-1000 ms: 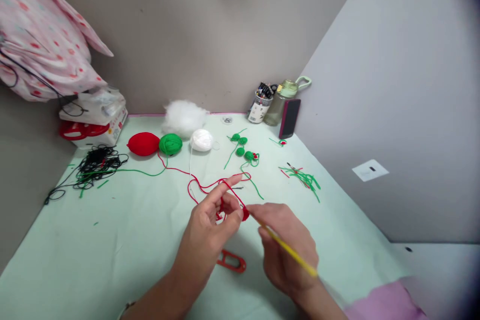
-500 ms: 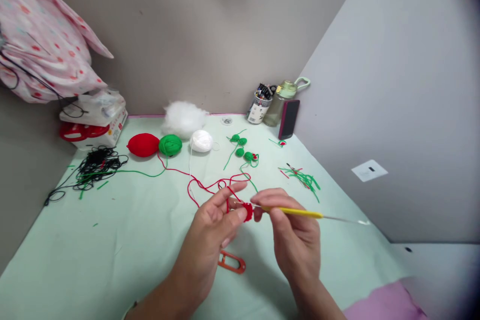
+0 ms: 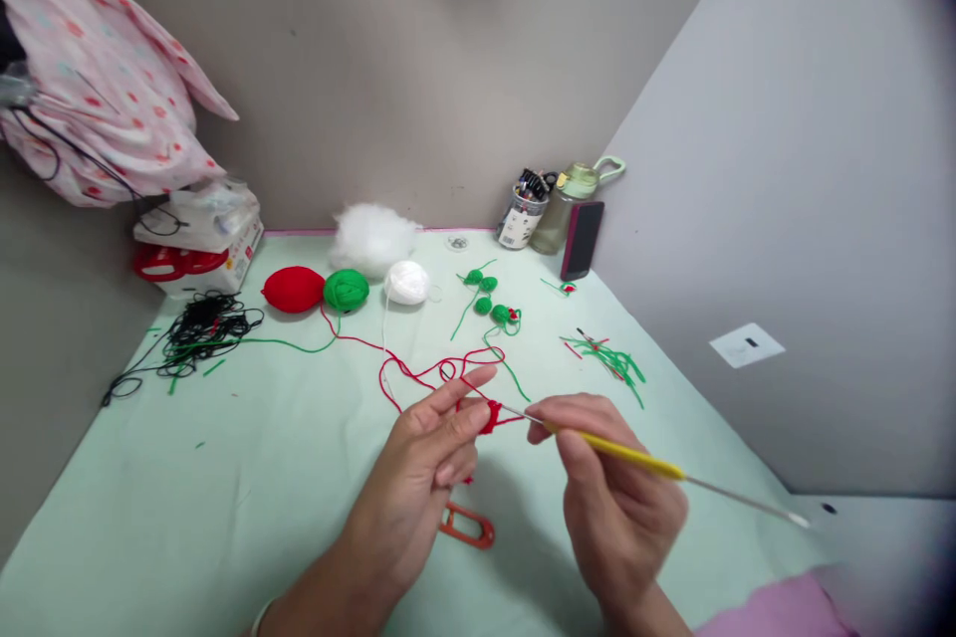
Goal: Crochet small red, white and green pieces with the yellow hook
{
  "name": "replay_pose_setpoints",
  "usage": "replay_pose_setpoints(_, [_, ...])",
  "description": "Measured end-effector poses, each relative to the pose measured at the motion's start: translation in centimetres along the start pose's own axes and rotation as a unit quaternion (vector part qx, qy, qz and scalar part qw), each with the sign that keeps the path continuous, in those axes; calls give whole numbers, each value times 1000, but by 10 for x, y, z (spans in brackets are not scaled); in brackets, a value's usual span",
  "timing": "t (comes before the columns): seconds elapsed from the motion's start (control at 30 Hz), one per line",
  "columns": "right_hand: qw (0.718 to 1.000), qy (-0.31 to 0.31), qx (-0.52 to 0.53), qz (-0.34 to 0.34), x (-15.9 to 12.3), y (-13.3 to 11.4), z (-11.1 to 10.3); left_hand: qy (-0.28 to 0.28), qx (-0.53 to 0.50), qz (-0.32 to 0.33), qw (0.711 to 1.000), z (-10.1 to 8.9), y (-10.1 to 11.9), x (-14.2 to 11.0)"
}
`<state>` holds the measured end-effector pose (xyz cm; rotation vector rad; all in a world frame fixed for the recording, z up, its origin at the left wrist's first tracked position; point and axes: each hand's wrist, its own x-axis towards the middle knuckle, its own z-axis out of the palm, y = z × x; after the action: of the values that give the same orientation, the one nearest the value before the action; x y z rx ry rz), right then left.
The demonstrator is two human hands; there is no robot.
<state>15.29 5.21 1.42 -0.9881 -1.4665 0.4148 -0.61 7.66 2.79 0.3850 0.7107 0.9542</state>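
Note:
Between thumb and fingers, my left hand (image 3: 433, 448) pinches a small red crochet piece (image 3: 492, 415). Red yarn (image 3: 475, 388) runs over its raised forefinger and down to loose loops on the table. My right hand (image 3: 616, 488) grips a crochet hook (image 3: 634, 459) by its yellow handle, held like a pen. The hook's thin metal tip reaches the red piece, and a strand of red yarn stretches right from the piece toward my right fingers. Under my left hand lies an orange thread snipper or similar looped tool (image 3: 470, 526), partly hidden.
Red (image 3: 294, 290), green (image 3: 347, 290) and white (image 3: 407, 283) yarn balls sit before white stuffing (image 3: 374, 239). Small green crochet pieces (image 3: 485, 295) and green yarn scraps (image 3: 613, 358) lie right. Black yarn (image 3: 210, 326) tangles at left. A phone (image 3: 583, 240), pen cup (image 3: 521, 217) and bottle (image 3: 554, 219) stand behind.
My right hand has moved right and slightly down, drawing the hook back from the red piece and tilting it more. A red strand now stretches out from the piece.

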Motion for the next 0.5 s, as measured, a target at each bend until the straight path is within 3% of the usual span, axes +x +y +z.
replay_pose_setpoints(0.13, [985, 29, 126, 112, 11, 0, 2, 23, 29, 12, 999, -2, 1, 0])
replay_pose_setpoints(0.2, [982, 21, 143, 126, 11, 0, 4, 41, 63, 38, 996, -2, -1, -1])
replay_pose_setpoints(0.3, [999, -18, 12, 41, 2, 3, 8, 56, 95, 79, 991, 0, -8, -2])
replay_pose_setpoints(0.4, [988, -54, -129, -70, -8, 6, 8, 33, 50, 45, 997, 0, -12, -1])
replay_pose_setpoints(0.5, [990, -37, -108, -80, -9, 9, 6, 8, -8, -17, 1000, -2, -9, 2])
